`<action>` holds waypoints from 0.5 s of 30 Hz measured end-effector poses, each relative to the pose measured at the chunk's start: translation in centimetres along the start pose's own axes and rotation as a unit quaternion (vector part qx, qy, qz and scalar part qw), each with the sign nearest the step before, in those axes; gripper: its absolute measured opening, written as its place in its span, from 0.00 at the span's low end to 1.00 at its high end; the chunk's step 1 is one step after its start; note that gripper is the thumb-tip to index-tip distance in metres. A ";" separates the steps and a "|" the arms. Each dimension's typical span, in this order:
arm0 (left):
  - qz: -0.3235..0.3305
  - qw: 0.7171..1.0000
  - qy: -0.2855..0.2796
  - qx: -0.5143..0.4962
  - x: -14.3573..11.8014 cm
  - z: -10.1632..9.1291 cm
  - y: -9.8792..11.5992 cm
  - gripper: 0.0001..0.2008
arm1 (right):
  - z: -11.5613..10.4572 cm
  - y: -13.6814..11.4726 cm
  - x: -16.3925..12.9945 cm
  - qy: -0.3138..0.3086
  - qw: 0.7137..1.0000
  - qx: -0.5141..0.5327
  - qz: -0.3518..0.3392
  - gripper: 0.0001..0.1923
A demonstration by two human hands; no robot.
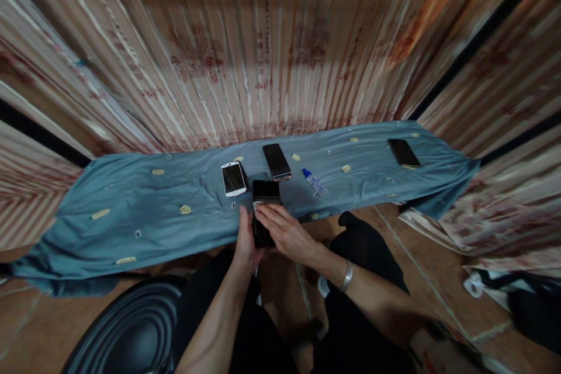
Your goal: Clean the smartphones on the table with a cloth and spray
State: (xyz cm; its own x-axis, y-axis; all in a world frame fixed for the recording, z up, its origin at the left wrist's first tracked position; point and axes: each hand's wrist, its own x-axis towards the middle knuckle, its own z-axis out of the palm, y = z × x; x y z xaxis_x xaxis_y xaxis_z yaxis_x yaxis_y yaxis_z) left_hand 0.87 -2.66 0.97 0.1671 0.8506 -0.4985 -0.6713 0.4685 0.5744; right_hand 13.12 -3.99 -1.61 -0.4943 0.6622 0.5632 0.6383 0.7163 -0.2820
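Fingers (272, 217) of the right hand (287, 234) press a small white cloth (258, 205) onto a glossy black smartphone (265, 210); the left hand (245, 242) grips its left edge, mid-frame above the teal cloth (131, 210).

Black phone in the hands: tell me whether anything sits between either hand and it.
Nothing visible does. The left hand grips the black rectangular phone at its left edge, and the right hand lies across its face, fingertips pressing a small white cloth onto it.

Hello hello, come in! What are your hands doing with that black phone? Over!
Left hand grips black phone from its left side. Right hand presses small white cloth on its screen. White phone, small bottle lie nearby, apart.
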 end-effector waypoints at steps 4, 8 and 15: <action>-0.001 1.000 -0.026 0.013 0.1 0.0 -0.7 0.24 | -0.5 0.7 0.6 0.005 1.000 0.002 0.009 0.27; -0.011 0.996 -0.087 0.018 0.0 0.2 -1.7 0.24 | -1.0 1.8 1.0 0.012 0.999 -0.012 0.035 0.25; -0.018 0.995 -0.093 0.022 -0.1 0.6 -2.1 0.25 | -1.2 3.2 1.3 0.019 0.997 -0.033 0.073 0.25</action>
State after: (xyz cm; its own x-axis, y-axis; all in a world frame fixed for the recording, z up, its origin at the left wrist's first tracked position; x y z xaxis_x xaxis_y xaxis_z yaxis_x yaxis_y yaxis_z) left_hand 2.71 -3.57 0.20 0.3247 0.8605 -0.3925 -0.6314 0.5062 0.5875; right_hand 15.26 -1.11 -0.85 -0.3721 0.7484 0.5490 0.7398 0.5963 -0.3117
